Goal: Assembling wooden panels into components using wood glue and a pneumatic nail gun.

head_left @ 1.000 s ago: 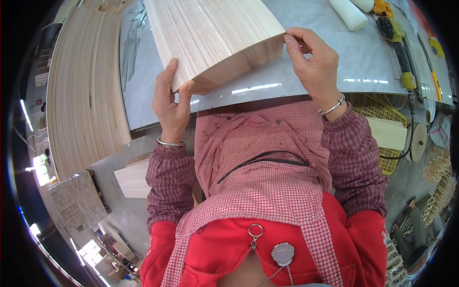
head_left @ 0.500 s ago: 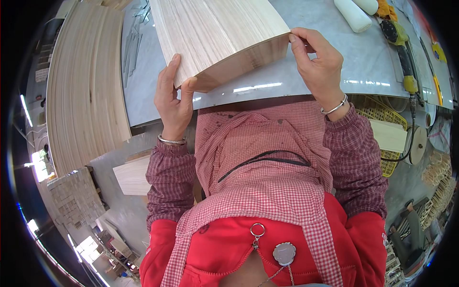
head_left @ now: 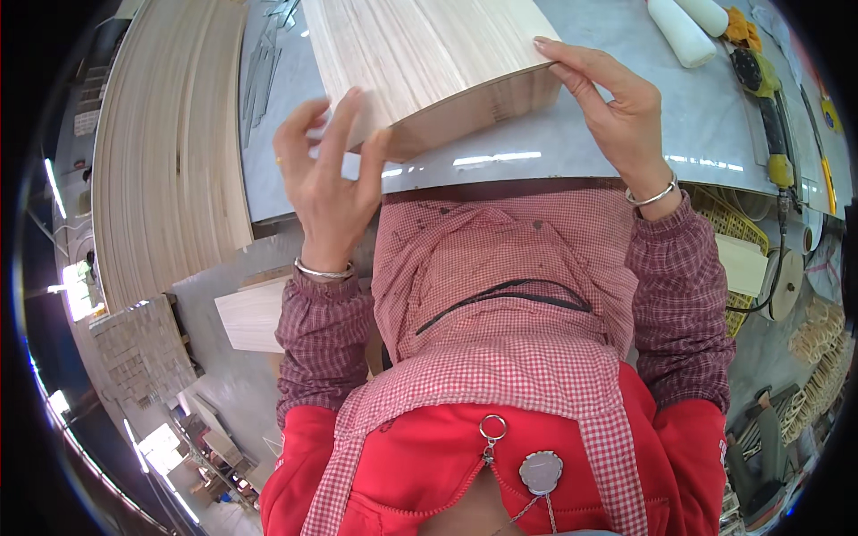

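Observation:
A pale wooden box [head_left: 429, 55] with streaky grain lies on the grey worktop, its near side facing me and its far end cut off by the upper edge of the view. My right hand [head_left: 621, 112] pinches the box's near right corner, fingers over the top board and thumb below. At the near left corner, my left hand [head_left: 329, 183] has its fingers spread and slightly blurred. Its index fingertip overlaps the top board and its thumb is by the corner; whether they touch the wood I cannot tell.
Wide wooden boards [head_left: 170, 152] stand at the left of the worktop [head_left: 429, 174], beside thin metal strips [head_left: 261, 80]. White rolls [head_left: 684, 31] and a yellow-green power tool [head_left: 764, 98] lie at right. Below are a yellow basket [head_left: 737, 214] and a loose pale board [head_left: 255, 314].
My left hand has loosened from the near left corner, its fingers spreading. The right hand keeps its pinch, with the fingers now further over the top. The whole view has shifted slightly.

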Available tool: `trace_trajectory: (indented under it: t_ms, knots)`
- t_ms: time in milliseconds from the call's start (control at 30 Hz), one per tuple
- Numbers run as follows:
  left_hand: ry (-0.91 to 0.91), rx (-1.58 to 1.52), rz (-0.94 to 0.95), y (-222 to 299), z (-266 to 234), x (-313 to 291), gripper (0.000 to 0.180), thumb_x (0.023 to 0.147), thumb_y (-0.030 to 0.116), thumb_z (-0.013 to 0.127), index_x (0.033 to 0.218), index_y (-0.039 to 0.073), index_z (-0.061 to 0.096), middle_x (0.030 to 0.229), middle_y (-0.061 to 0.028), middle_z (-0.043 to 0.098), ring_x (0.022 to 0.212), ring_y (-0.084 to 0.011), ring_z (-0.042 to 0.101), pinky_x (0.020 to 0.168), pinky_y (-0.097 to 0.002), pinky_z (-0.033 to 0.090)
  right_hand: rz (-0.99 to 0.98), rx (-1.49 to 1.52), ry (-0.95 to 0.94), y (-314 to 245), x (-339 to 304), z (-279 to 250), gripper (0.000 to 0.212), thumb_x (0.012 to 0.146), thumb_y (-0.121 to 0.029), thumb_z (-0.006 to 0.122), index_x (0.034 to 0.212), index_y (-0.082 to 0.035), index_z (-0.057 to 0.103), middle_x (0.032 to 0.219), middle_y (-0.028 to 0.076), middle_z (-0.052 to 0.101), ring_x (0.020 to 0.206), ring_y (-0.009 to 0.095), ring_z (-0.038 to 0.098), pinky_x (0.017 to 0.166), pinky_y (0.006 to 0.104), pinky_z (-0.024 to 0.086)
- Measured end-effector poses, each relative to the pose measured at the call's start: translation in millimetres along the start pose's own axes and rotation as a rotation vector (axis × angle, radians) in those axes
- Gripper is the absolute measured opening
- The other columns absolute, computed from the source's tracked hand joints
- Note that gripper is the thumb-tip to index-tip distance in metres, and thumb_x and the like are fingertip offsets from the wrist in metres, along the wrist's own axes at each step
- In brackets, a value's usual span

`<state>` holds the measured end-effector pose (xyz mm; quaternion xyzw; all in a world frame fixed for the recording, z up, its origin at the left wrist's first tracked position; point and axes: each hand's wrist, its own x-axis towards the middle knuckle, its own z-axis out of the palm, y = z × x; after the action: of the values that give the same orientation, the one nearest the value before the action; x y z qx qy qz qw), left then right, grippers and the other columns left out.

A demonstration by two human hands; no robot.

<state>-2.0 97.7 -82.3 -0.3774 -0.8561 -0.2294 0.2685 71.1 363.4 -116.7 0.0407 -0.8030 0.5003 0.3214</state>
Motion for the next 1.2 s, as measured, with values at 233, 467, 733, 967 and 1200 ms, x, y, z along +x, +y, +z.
trace_trajectory:
  t_ms: [233, 467, 733, 967, 1200]
  knots:
    - [0.011, -0.059, 0.304, 22.8, 31.4, 30.7, 0.032, 0.075, 0.013, 0.074, 0.107, 0.01, 0.068, 0.109, -0.0038, 0.062, 0.092, -0.0177, 0.058, 0.08, -0.03, 0.049, -0.008, 0.001, -0.02, 3.5, 0.1, -2.0, 0.026, 0.087, 0.003, 0.06, 0.11, -0.005, 0.069, 0.109, 0.003, 0.069, 0.093, 0.011, 0.064, 0.087, 0.0186, 0.049]
    - [0.064, -0.089, 0.277, 24.0, 41.9, 26.1, 0.029, 0.073, 0.003, 0.073, 0.101, 0.008, 0.069, 0.104, -0.0021, 0.065, 0.089, -0.0166, 0.06, 0.079, -0.0287, 0.048, -0.019, 0.001, -0.028, 3.1, 0.4, -2.6, 0.027, 0.087, 0.004, 0.06, 0.111, -0.005, 0.068, 0.111, 0.004, 0.069, 0.094, 0.012, 0.065, 0.087, 0.018, 0.05]
    - [0.057, -0.071, 0.254, 27.7, 36.9, 24.8, 0.027, 0.077, 0.003, 0.072, 0.103, 0.009, 0.072, 0.1, -0.0019, 0.068, 0.088, -0.0156, 0.061, 0.079, -0.0259, 0.048, 0.127, 0.214, 0.004, 3.2, 3.6, -2.3, 0.026, 0.084, 0.002, 0.062, 0.104, -0.01, 0.072, 0.102, 0.0, 0.072, 0.082, 0.008, 0.066, 0.076, 0.0165, 0.052]
    - [0.042, -0.068, 0.24, 29.8, 33.4, 23.1, 0.028, 0.075, 0.001, 0.071, 0.102, 0.008, 0.071, 0.1, -0.0023, 0.068, 0.09, -0.0165, 0.061, 0.08, -0.0268, 0.048, 0.134, 0.221, -0.09, -2.2, 11.3, -9.9, 0.024, 0.085, 0.003, 0.062, 0.103, -0.009, 0.073, 0.101, 0.001, 0.072, 0.082, 0.008, 0.066, 0.077, 0.0151, 0.052]
    - [0.017, -0.062, 0.233, 27.6, 25.3, 20.8, 0.029, 0.074, 0.001, 0.072, 0.101, 0.007, 0.071, 0.101, -0.0029, 0.068, 0.09, -0.018, 0.061, 0.081, -0.0276, 0.049, 0.117, 0.299, -0.151, 7.8, 10.0, -8.1, 0.023, 0.086, 0.001, 0.062, 0.104, -0.009, 0.072, 0.103, 0.001, 0.071, 0.084, 0.008, 0.067, 0.08, 0.0137, 0.051]
